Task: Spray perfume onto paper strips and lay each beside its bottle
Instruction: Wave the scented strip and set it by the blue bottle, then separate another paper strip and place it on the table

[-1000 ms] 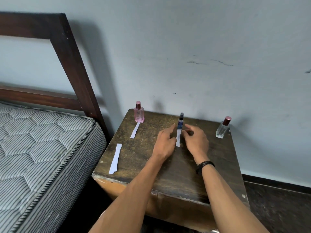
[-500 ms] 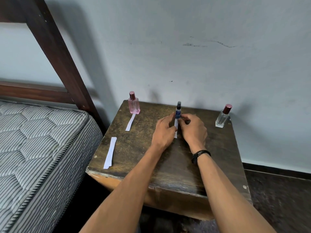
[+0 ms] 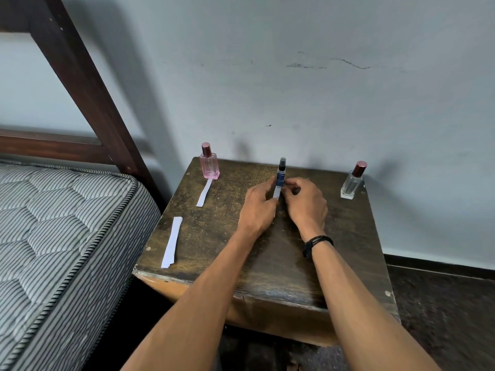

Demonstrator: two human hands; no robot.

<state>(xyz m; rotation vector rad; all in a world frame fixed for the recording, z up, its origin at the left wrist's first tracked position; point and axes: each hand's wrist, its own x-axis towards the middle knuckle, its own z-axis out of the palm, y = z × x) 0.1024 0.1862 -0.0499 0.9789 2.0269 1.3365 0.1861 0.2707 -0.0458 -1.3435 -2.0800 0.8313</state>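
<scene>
A slim blue spray bottle (image 3: 281, 174) stands at the back middle of the wooden bedside table (image 3: 214, 231). A white paper strip (image 3: 277, 192) lies in front of it, its near end hidden by my hands. My left hand (image 3: 257, 207) and my right hand (image 3: 305, 203) meet at the strip's far end by the bottle's foot, and the fingertips of both pinch it from either side. A small dark thing (image 3: 296, 190) shows among my right fingers. A pink bottle (image 3: 209, 164) stands back left with a strip (image 3: 204, 192) before it. A clear bottle (image 3: 351, 183) stands back right.
A loose white strip (image 3: 172, 242) lies near the table's front left edge. A striped mattress (image 3: 61, 223) and dark wooden bed frame (image 3: 88, 87) are to the left. The wall runs right behind the bottles. Dark floor (image 3: 442, 303) lies to the right.
Both hands have slid up the strip towards the blue bottle and closed in on its far end. The camera has tilted down a little.
</scene>
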